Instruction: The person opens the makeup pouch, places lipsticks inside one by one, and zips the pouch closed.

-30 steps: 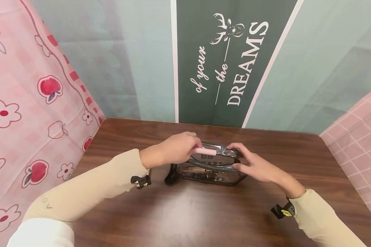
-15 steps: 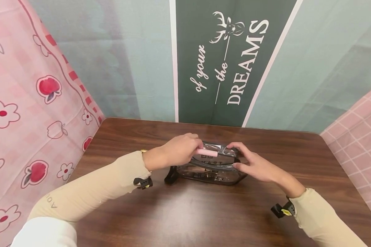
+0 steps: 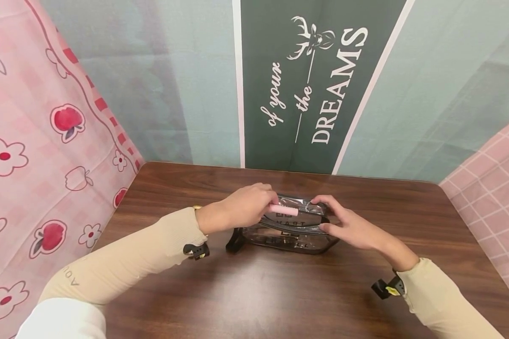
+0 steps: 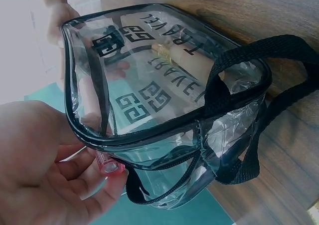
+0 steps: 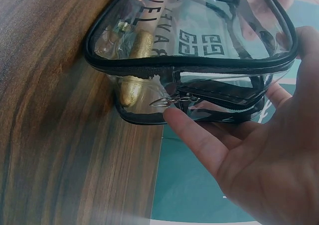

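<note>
A clear toiletry bag [image 3: 294, 240] with black trim and printed lettering stands on the table, its zip opening apart. My left hand [image 3: 248, 205] pinches a slim pink tube [image 3: 285, 209] over the opening; in the left wrist view, the near end of that tube pokes out between thumb and fingers. My right hand [image 3: 354, 228] grips the opening at the right end, fingers on the far edge and thumb on the near one. In the right wrist view, the thumb lies by the metal zip pull [image 5: 164, 102]. Through the plastic, a gold-ended object [image 5: 133, 78] shows inside the bag.
A black strap [image 4: 279, 50] loops from the bag's left end. The brown wooden table [image 3: 254, 292] reaches back to a green and grey curtain [image 3: 288, 94] with white lettering. Pink patterned cloth [image 3: 29, 188] hangs at the left, pink checked cloth [image 3: 496, 207] at the right.
The left hand has shifted slightly to the right with the pink tube, which tilts down a little more. The right hand and the bag have stayed nearly still.
</note>
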{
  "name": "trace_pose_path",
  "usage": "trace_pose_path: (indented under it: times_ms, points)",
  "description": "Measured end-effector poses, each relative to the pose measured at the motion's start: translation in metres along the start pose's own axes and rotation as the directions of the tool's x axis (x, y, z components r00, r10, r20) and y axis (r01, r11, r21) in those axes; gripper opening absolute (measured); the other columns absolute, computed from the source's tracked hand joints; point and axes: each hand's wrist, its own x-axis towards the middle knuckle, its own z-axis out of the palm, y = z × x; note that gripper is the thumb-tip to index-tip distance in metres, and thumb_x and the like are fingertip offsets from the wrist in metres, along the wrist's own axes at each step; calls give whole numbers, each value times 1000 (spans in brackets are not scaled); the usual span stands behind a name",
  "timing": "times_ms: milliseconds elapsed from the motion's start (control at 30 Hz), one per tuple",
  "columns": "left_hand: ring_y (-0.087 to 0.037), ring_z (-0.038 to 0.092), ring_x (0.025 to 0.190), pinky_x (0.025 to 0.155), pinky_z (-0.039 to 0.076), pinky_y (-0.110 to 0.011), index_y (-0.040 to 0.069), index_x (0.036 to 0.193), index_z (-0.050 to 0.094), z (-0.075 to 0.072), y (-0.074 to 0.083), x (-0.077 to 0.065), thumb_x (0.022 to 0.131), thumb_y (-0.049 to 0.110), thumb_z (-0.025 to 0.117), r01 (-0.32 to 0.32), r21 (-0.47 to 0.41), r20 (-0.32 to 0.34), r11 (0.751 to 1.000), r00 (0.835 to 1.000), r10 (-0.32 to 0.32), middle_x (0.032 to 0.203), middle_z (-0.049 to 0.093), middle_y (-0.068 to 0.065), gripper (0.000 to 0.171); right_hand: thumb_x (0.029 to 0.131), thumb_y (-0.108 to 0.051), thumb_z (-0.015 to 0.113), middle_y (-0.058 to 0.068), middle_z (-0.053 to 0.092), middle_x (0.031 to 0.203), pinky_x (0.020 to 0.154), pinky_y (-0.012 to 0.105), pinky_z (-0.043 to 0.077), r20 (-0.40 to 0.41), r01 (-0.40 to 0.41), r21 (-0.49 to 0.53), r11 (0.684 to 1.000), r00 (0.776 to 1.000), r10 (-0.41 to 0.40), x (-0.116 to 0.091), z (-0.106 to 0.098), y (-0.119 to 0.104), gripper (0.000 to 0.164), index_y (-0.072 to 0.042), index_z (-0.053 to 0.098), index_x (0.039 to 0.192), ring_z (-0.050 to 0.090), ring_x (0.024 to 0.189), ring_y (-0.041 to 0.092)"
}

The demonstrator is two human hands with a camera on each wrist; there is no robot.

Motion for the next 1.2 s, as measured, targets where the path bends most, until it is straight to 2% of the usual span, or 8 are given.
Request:
trace_pose_path:
  times_ms: [167, 367, 567, 833, 1000, 1200]
  points:
    - [-20, 64, 97, 88, 53, -36, 8, 107, 73, 1, -1, 1, 96, 5, 68, 12, -30, 7, 999, 1000, -11, 98, 66, -3, 13, 97, -5, 64, 23, 61, 122, 81, 31, 55, 4, -1, -15, 1000, 1000, 1, 1, 0, 0, 54, -19, 36, 142, 64, 107, 36]
    - [-21, 62, 112, 99, 50, -35, 7, 117, 72, 1, -4, 1, 98, 9, 67, 4, -3, 23, 1000, 1000, -4, 113, 67, -5, 20, 97, -4, 64, 22, 60, 122, 81, 31, 55, 0, 10, -10, 1000, 1000, -10, 1, 0, -1, 54, -18, 36, 142, 63, 107, 34]
    - [-22, 60, 116, 100, 50, -35, 6, 120, 71, 1, -6, 0, 99, 10, 66, 4, -13, 28, 1000, 1000, -3, 116, 67, -6, 22, 97, -3, 63, 24, 59, 123, 81, 31, 55, 5, 1, 11, 1000, 1000, -1, 0, 1, -1, 54, -17, 36, 142, 63, 108, 39]
    - [-22, 61, 114, 97, 51, -34, 6, 121, 71, -2, -8, -3, 99, 9, 65, 0, -36, 21, 999, 1000, 1, 116, 67, -5, 22, 97, -5, 64, 24, 58, 123, 80, 30, 55, 5, -10, 12, 1000, 1000, 10, 0, 3, 1, 55, -19, 36, 142, 63, 108, 33]
    - [-21, 62, 111, 94, 52, -35, 6, 119, 71, -6, -11, -6, 99, 11, 66, -1, -41, 0, 999, 1000, 1, 113, 67, -5, 21, 97, -3, 64, 22, 59, 123, 82, 30, 55, -3, 8, -2, 1000, 1000, -8, 0, 3, 1, 55, -18, 36, 142, 63, 107, 34]
    - [-19, 62, 103, 86, 54, -35, 8, 113, 71, -13, -18, -16, 97, 13, 68, 29, -41, -34, 999, 999, -31, 109, 66, -2, 17, 97, -4, 64, 22, 58, 123, 80, 30, 55, -1, 13, 0, 1000, 1000, -13, 0, 2, 0, 54, -18, 37, 142, 62, 107, 35]
